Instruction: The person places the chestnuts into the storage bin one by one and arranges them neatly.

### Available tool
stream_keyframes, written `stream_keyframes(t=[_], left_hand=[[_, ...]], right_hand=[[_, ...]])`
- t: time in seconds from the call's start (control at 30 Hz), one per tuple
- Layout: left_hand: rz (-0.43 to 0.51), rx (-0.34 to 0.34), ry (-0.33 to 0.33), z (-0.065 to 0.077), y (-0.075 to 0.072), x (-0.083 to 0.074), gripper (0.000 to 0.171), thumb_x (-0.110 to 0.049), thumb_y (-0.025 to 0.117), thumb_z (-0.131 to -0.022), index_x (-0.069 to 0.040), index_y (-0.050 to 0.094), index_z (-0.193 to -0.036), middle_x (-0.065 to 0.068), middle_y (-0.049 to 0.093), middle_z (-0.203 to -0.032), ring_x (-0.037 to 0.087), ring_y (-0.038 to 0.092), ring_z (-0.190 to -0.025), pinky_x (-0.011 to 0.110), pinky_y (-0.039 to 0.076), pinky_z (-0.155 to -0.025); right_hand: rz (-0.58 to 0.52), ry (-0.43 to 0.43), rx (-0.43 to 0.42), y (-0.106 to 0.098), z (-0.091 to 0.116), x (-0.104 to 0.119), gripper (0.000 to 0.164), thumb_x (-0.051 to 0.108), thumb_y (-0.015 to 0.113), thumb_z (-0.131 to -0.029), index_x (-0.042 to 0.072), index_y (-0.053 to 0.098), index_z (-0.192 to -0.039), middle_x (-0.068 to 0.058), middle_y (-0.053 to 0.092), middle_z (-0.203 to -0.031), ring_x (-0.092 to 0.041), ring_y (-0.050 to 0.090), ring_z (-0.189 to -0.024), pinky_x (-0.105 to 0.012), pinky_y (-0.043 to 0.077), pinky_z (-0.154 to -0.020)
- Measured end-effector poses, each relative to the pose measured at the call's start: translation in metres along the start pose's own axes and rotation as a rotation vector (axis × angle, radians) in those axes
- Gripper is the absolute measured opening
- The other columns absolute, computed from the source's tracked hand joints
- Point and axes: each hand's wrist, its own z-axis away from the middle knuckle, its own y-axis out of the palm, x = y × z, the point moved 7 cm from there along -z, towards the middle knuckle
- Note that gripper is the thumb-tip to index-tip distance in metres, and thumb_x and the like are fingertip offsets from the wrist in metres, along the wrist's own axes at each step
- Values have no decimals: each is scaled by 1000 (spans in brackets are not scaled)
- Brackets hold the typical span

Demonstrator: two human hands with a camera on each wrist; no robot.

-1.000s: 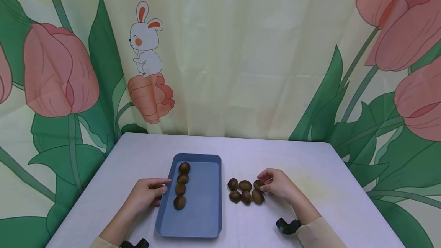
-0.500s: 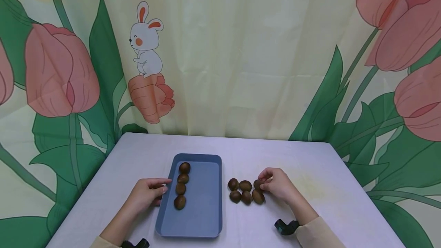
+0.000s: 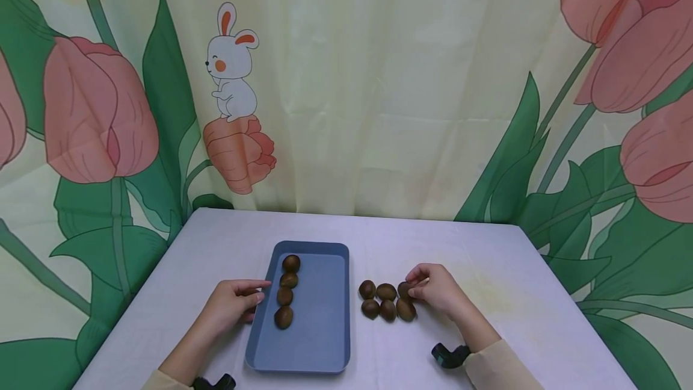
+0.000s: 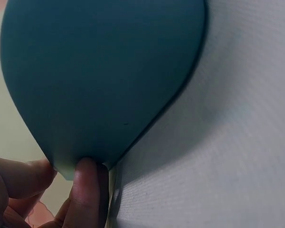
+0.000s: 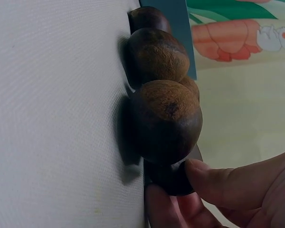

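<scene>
A blue-grey tray [image 3: 319, 306] lies on the table with a column of several chestnuts [image 3: 284, 296] along its left side. My left hand [image 3: 231, 304] is at its left edge. In the left wrist view, one fingertip [image 4: 85, 173] lies against the tray's outer wall [image 4: 95, 85] and another meets the upper rim. Right of the tray, several more chestnuts [image 3: 387, 310] sit in two rows. My right hand [image 3: 435, 286] pinches the far right chestnut [image 3: 403, 289] between thumb and fingers. In the right wrist view, that chestnut [image 5: 168, 178] is partly hidden behind a nearer one [image 5: 168, 123].
A white cloth covers the table [image 3: 487, 294]. Behind it hangs a curtain [image 3: 368, 107] printed with tulips and a rabbit. A black device [image 3: 452, 355] is worn at the right wrist, and another [image 3: 215, 383] at the left.
Both hands stay almost where they were, with the right fingers on the same chestnut. The chestnuts and tray keep their arrangement; the head view shifts very slightly.
</scene>
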Motion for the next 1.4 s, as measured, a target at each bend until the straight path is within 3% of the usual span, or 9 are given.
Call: stream_keyframes(t=[0.4, 0.67, 1.03, 1.4], left_hand=[[4, 4, 8, -1, 0, 1, 28, -4, 74, -99, -8, 81, -125, 16, 77, -123, 15, 70, -84, 32, 63, -66], [6, 4, 13, -1, -1, 1, 28, -4, 73, -99, -8, 81, -126, 17, 76, -127, 15, 70, -87, 32, 63, -67], [1, 3, 6, -1, 0, 1, 28, -4, 74, -99, -8, 80, -126, 16, 76, -125, 15, 69, -85, 31, 63, -66], [16, 3, -9, -3, 1, 2, 29, -3, 74, -99, -7, 80, -127, 17, 77, -122, 16, 71, -80, 31, 63, -66]], right_hand=[[0, -9, 19, 3, 2, 4, 24, -15, 74, -87, 0, 75, -106, -13, 73, -101, -21, 67, -85, -29, 61, -72], [11, -16, -15, -3, -1, 10, 22, -11, 74, -89, 3, 76, -106, -12, 74, -104, -21, 68, -87, -31, 60, -74], [2, -35, -9, 0, 6, 35, 22, -7, 75, -91, 5, 76, -109, -12, 75, -108, -23, 70, -95, -35, 64, -78], [-23, -131, 68, 23, 21, 71, 20, -3, 74, -93, 12, 77, -105, -4, 76, -104, -20, 70, -93, -35, 59, -82]])
